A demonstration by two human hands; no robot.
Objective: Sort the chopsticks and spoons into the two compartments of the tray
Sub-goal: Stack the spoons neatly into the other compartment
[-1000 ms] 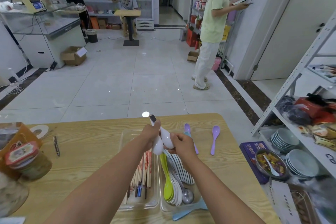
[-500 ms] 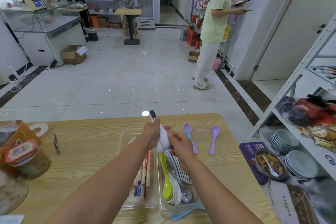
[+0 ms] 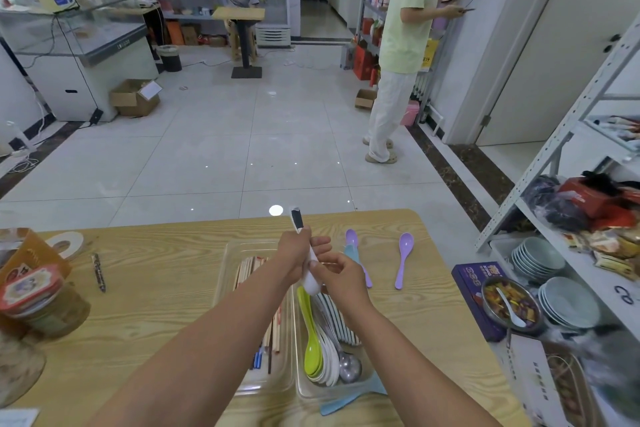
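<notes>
Now one stack — spoons (image 3: 310, 282) between left hand (image 3: 294, 258), right hand (image 3: 341, 274).

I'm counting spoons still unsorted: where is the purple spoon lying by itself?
In the head view, the lone purple spoon lies on the wooden table right of the tray, between a second purple spoon and the purple box.

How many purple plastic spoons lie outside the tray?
2: right purple spoon alone on the wooden table; left purple spoon beside the clear tray, partly behind the right hand.
</notes>
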